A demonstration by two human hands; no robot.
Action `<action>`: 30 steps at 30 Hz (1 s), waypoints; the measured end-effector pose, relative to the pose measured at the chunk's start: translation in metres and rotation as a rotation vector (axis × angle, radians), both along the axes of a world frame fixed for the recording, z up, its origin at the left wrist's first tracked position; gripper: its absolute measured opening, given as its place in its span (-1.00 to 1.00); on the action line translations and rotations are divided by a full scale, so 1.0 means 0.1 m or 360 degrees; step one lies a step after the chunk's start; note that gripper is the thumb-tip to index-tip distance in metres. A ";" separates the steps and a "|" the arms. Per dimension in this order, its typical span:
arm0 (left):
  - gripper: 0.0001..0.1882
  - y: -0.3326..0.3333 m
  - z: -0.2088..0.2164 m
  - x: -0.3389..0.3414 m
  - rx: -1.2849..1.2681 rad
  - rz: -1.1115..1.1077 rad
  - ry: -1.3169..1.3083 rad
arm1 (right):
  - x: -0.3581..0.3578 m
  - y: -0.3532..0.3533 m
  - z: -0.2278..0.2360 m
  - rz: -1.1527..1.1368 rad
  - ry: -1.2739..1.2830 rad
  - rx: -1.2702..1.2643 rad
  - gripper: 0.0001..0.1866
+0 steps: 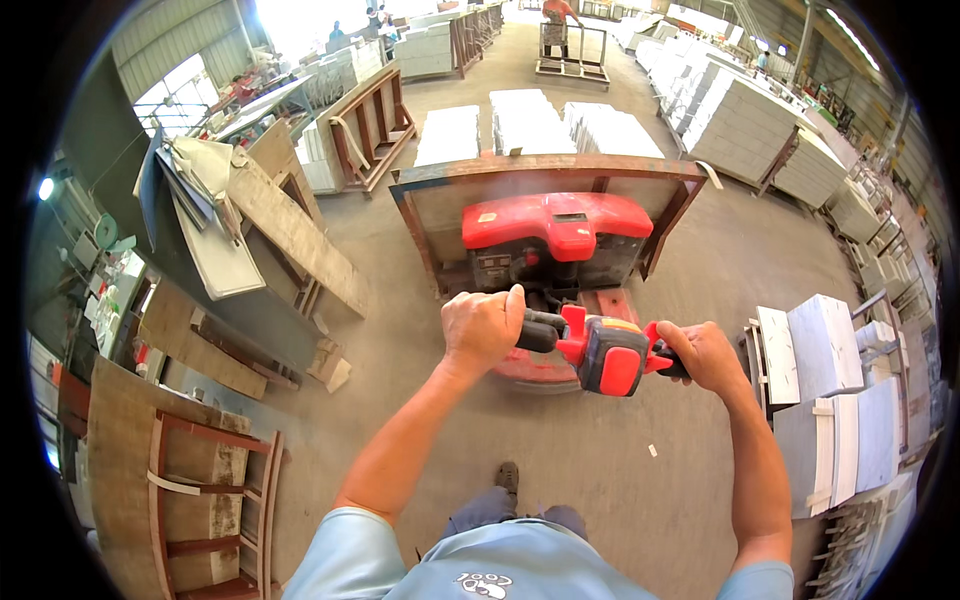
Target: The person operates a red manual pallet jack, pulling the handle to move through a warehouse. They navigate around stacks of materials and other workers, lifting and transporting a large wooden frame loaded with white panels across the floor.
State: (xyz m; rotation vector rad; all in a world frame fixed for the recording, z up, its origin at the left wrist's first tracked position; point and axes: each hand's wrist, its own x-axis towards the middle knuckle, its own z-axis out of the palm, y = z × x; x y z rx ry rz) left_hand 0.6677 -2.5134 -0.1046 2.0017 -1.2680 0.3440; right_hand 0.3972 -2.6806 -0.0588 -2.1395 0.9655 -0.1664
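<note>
A red and black pallet truck stands in front of me, its control handle reaching back between my arms. My left hand is wrapped round the black left grip, thumb on top. On the other side my right hand closes round the right grip beside a red lever. Just beyond the truck's body rises a brown metal frame. Behind that frame stand white slabs in several stacks; the truck's forks are hidden.
Left of me lean boards and a brown metal rack. Stacked pale slabs line the right side, with more stacks farther back. Straight ahead, a person in a red top stands at a metal cart.
</note>
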 end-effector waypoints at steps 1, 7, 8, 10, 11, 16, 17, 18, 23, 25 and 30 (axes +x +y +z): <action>-0.51 -0.06 0.00 0.04 0.0008 0.0001 0.0003 | 0.04 -0.08 0.00 -0.0011 -0.0002 0.0006 -0.33; -0.52 -0.53 0.01 0.35 -0.0010 0.0058 -0.0080 | 0.34 -0.54 0.04 0.0055 -0.0026 -0.0051 -0.31; -0.53 -0.60 0.03 0.42 -0.0012 0.0075 -0.0124 | 0.41 -0.62 0.05 0.0060 -0.0030 -0.0060 -0.31; -0.52 -0.74 0.05 0.56 0.0026 0.0089 -0.0037 | 0.58 -0.84 0.02 0.0112 0.0017 -0.0116 -0.28; -0.52 -0.83 0.05 0.63 0.0047 0.0091 0.0006 | 0.63 -0.94 -0.01 0.0133 0.0041 -0.0143 -0.26; -0.48 -1.03 0.04 1.08 0.0066 0.0135 0.0034 | 1.04 -1.16 0.03 0.0192 -0.0048 -0.0320 -0.27; -0.48 -1.09 0.02 1.15 0.0087 0.0146 0.0051 | 1.11 -1.25 -0.03 0.0207 -0.0113 -0.0375 -0.28; -0.47 -1.12 -0.01 1.20 0.0109 0.0164 0.0099 | 1.19 -1.31 -0.07 0.0275 -0.0043 -0.0414 -0.26; -0.46 -1.49 0.00 1.30 0.0154 0.0237 0.0122 | 1.34 -1.75 -0.20 0.0279 0.0037 -0.0370 -0.27; -0.47 -1.64 -0.01 1.29 0.0156 0.0277 0.0099 | 1.37 -1.90 -0.12 0.0284 0.0055 -0.0234 -0.25; -0.49 -2.04 -0.03 1.23 0.0136 0.0304 0.0108 | 1.39 -2.34 -0.12 0.0256 0.0104 -0.0182 -0.33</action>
